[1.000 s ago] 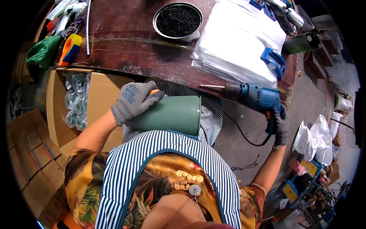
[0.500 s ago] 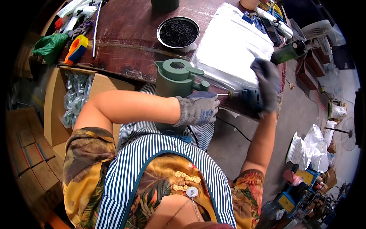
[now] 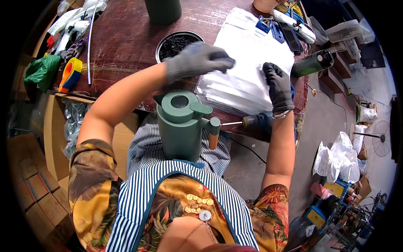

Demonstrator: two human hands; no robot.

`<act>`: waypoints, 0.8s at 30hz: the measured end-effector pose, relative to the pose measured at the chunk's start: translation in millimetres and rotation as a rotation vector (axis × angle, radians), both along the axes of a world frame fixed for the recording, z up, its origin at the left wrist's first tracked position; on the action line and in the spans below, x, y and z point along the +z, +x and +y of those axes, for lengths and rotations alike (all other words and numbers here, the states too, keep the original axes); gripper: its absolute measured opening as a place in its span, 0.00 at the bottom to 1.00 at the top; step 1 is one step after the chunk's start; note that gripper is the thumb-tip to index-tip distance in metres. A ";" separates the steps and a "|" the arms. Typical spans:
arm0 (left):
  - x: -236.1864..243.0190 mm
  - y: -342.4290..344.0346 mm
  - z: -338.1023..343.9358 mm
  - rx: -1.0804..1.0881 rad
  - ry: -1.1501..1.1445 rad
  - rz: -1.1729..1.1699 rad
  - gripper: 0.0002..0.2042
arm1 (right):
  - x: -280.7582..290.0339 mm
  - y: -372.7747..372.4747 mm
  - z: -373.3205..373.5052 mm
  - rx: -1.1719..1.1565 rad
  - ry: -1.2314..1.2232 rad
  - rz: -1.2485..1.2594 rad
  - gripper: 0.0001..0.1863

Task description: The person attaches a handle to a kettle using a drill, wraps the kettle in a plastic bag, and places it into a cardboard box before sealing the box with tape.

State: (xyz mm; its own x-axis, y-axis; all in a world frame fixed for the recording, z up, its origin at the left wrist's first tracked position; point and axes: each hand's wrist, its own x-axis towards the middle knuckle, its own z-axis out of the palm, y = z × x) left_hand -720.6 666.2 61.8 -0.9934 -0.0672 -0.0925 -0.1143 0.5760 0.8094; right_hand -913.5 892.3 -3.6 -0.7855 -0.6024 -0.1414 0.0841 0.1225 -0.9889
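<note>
White plastic bags [image 3: 247, 63] lay in a flat stack on the dark red table [image 3: 126, 38], toward its right side, and both gloved hands rested on them. The left hand [image 3: 197, 61], in a grey glove, lay on the stack's upper left part, fingers curled down on the top bag; whether it had pinched the bag could not be told. The right hand [image 3: 278, 86], in a darker glove, pressed flat on the right part of the stack, fingers spread and gripping nothing. Just left of the stack sat a round metal bowl [image 3: 178, 42] of small dark screws. Below the hands, a green jug [image 3: 181, 126] with a wooden handle stood upright on the person's lap against the striped apron [image 3: 168, 180], touched by neither hand. A blue power drill [image 3: 258, 122] lay at the table edge beside the jug's handle.
</note>
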 end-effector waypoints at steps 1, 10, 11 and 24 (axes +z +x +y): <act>-22.2 -25.0 4.4 -0.045 -0.063 0.109 0.29 | 1.5 4.6 -6.7 0.046 -0.005 0.007 0.15; -54.3 -60.3 13.5 0.078 0.067 -0.292 0.20 | 3.8 -38.2 29.8 -0.192 -0.514 -0.387 0.08; -47.4 -54.1 15.4 0.085 0.064 -0.299 0.20 | 12.6 -27.9 26.5 -0.228 -0.494 -0.410 0.08; 3.0 98.5 20.8 0.226 -0.337 0.575 0.15 | 37.8 128.4 93.1 0.646 -0.122 0.237 0.13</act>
State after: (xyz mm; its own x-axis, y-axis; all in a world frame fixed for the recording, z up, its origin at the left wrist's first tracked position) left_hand -622.1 686.9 64.8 -0.8370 -0.2108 0.5050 0.1314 0.8185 0.5594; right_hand -785.1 985.4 34.2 -0.2659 -0.9600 0.0881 -0.1884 -0.0378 -0.9814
